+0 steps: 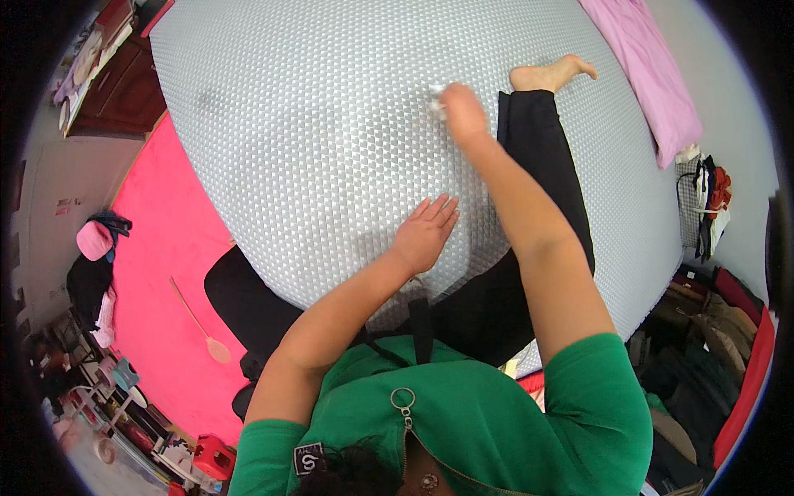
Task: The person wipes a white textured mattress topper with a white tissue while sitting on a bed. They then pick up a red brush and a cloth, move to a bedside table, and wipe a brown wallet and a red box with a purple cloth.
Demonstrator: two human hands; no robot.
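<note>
A silvery quilted mat spreads over the bed in front of me. My left hand lies flat on it close to my body, palm down, fingers stretched out. Farther off, my right arm reaches forward, and my right hand is closed around a small white wad against the mat. Only the wad's edge shows past my fingers; whether it is cloth or tissue I cannot make out. My right leg, in black trousers, stretches along the mat beside that arm, its foot bare.
Pink cloth lies along the far right edge. On the left, a pink floor holds a fly swatter and a red stool. A dark wooden cabinet stands far left. Folded clothes are piled at lower right.
</note>
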